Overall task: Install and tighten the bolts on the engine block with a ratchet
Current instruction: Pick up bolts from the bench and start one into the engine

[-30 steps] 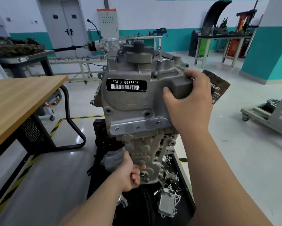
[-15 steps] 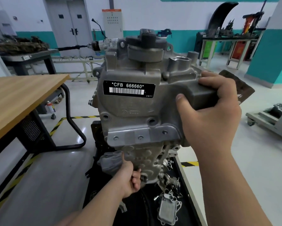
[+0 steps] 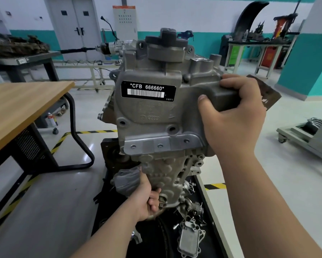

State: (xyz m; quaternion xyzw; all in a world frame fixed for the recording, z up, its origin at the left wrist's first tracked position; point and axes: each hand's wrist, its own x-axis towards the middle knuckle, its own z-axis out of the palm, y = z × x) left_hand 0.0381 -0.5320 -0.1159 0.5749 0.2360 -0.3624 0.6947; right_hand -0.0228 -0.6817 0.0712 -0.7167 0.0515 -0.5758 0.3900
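Observation:
A grey cast engine block (image 3: 152, 116) with a black label reading CFB 666660 stands upright in the middle of the view. My right hand (image 3: 232, 116) grips a protruding housing on its upper right side, thumb in front and fingers over the top. My left hand (image 3: 147, 198) grips the lower front edge of the engine block, fingers curled round the casting. No ratchet or bolt shows in either hand.
A black tray (image 3: 208, 216) under the engine holds loose metal parts (image 3: 189, 239). A wooden-topped table (image 3: 20, 108) stands at the left with a black tube leg. Yellow-black floor tape (image 3: 93, 132) runs behind. Workbenches (image 3: 257, 43) line the back wall; a trolley (image 3: 305, 138) stands at the right.
The engine block has come closer and larger in view, and looks raised and tilted towards me. Both hands keep their grips on it.

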